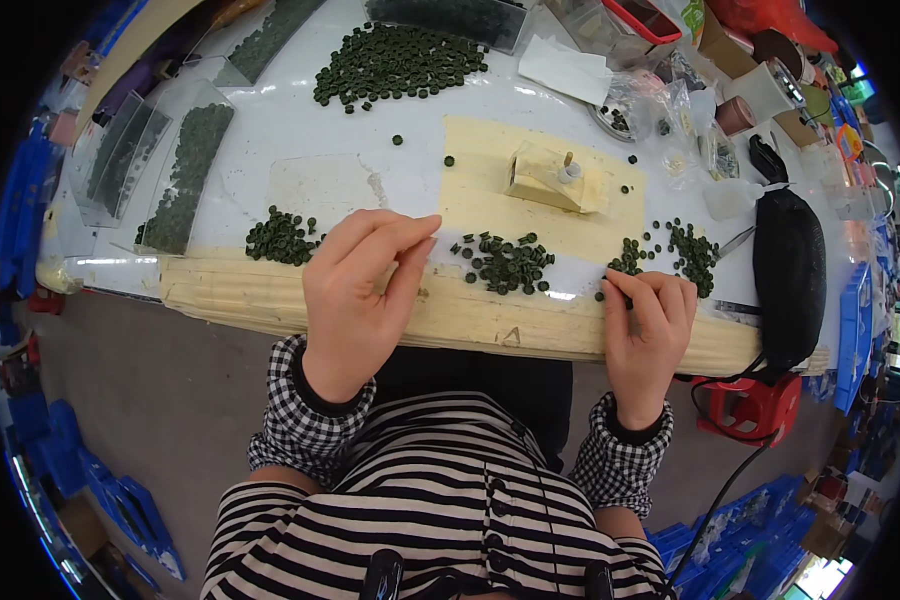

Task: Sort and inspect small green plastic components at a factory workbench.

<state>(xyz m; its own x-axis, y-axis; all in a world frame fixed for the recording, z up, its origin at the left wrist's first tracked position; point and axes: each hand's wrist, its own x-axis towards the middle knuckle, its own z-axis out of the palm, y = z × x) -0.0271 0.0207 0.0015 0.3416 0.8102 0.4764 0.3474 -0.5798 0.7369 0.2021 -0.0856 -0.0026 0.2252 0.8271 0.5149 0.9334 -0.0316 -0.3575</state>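
Green pieces (pixel 510 266) between hands (pixel 358 290); block (pixel 545 185) beyond, black pouch (pixel 790 270) right.

A white paper sheet (pixel 565 68) lies on the surface (pixel 275 105) near clear plastic bags (pixel 676 150). A red plastic stool (pixel 784 404) stands below the surface's right end.

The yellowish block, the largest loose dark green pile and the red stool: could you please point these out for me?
Yellowish block (pixel 548 184): head view, middle of its body.
Largest loose dark green pile (pixel 400 64): head view, middle of the heap.
Red stool (pixel 776 404): head view, its visible right part.
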